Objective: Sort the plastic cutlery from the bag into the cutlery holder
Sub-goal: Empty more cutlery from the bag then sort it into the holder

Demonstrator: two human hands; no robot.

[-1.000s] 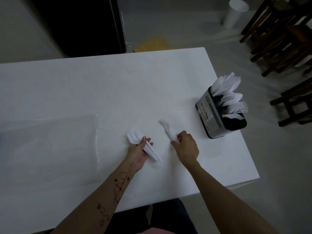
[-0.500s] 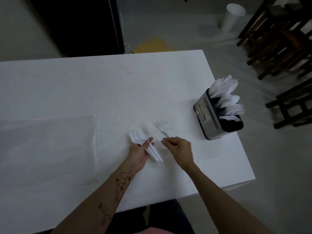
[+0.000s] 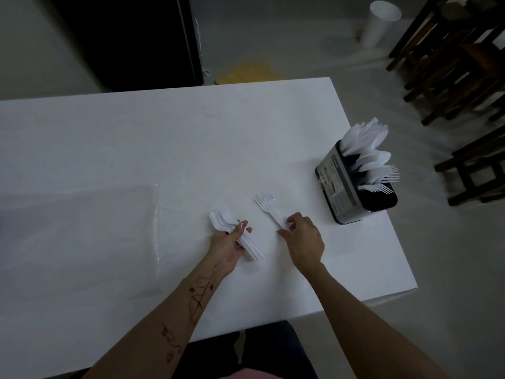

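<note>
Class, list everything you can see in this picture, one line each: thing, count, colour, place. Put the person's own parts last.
table: one, white, centre
plastic bag: one, clear, flat on table's left
cutlery holder: one, black and silver, table's right edge, filled with white cutlery
forks: a few, white, held by right hand
spoon stack: several, white, in left hand
cup: one, white, floor, top right
chairs: several, dark wood, right
left hand: grips spoon stack
right hand: pinches fork handles

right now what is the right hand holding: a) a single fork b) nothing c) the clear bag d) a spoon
a, the right hand pinches the handle of a single white fork lying on the table, tines pointing away from the person.
</note>
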